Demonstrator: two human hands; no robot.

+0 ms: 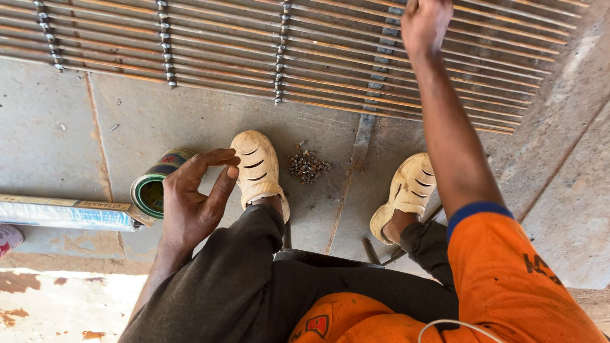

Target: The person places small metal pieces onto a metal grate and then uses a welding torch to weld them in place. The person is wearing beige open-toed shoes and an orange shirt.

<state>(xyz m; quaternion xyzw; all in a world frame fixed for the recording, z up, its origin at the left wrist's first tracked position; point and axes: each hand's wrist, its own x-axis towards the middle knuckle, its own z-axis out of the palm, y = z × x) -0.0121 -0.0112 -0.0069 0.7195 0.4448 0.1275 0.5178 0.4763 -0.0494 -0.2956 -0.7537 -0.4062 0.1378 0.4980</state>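
Construction site, rebar grid (222, 57), concrete slab (51, 133)

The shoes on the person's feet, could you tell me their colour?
Cream shoes, dusty, with dark slits; head view.

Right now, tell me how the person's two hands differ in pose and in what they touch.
The left hand is held low beside the knee, near the open tin can, fingers curled with thumb and forefinger pinched; whether it holds anything is too small to tell. The right hand is stretched far forward on a straight arm, resting on the grid of metal rods. The left shows its palm side, the right its back. Both are bare.
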